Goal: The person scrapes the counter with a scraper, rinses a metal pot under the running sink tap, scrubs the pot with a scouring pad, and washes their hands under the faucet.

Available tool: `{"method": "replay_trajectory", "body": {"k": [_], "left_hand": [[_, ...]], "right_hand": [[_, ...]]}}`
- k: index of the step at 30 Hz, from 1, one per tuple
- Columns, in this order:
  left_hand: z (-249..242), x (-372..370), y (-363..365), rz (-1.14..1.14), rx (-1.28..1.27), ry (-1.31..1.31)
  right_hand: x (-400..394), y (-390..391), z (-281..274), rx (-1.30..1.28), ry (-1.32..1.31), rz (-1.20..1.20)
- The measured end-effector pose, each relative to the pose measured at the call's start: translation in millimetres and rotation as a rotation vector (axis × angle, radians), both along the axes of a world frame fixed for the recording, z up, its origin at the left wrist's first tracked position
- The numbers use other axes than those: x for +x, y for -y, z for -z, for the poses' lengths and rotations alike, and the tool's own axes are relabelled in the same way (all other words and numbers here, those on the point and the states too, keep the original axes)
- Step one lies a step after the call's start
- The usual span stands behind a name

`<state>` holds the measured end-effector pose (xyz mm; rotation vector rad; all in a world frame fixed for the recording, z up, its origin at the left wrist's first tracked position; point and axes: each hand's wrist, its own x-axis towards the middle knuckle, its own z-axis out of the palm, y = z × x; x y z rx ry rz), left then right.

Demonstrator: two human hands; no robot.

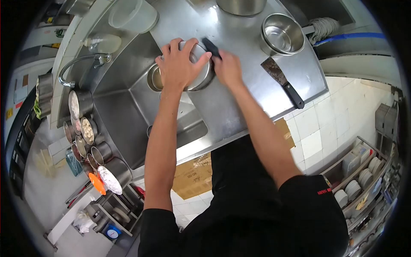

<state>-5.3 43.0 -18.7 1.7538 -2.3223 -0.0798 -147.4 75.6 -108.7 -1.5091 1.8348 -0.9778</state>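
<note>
Your left hand (pixel 177 64) is spread wide over a round metal pot (pixel 204 79), fingers fanned across its upper side and thumb reaching toward your other hand. That pot sits at the inner edge of the sink (pixel 113 107), partly over the basin and partly over the steel counter (pixel 220 107). Your right hand (pixel 228 68) is closed around a black object (pixel 210 47), which sticks out past your fingers just beside the pot's rim; you cannot tell from this view what the hidden part of it is. A second metal container (pixel 154 78) shows beside your left wrist, on the basin side. Well to the right of your hands, a stained scraper (pixel 275 72) with a black handle lies flat on the counter, just below stacked metal bowls (pixel 282 34). A tap (pixel 67 70) curves over the sink's far left side
</note>
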Motion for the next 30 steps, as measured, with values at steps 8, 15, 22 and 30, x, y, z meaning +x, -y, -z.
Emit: {"method": "replay_trajectory", "body": {"k": [8,15,22,30], "left_hand": [[-3,2,12,0.088,-0.011,-0.023],[3,-22,-8,-0.173,0.016,0.003],[-3,-28,-17,-0.207,0.105,-0.007],[2,-28,-15,-0.245,0.073,0.004]], "right_hand": [[-13,31,-3,-0.045,0.158,-0.083],[-12,9,-2,-0.032,0.073,-0.044],[5,-36,22,-0.207,0.132,0.117],[6,-18,8,-0.186,0.078,0.077]]}}
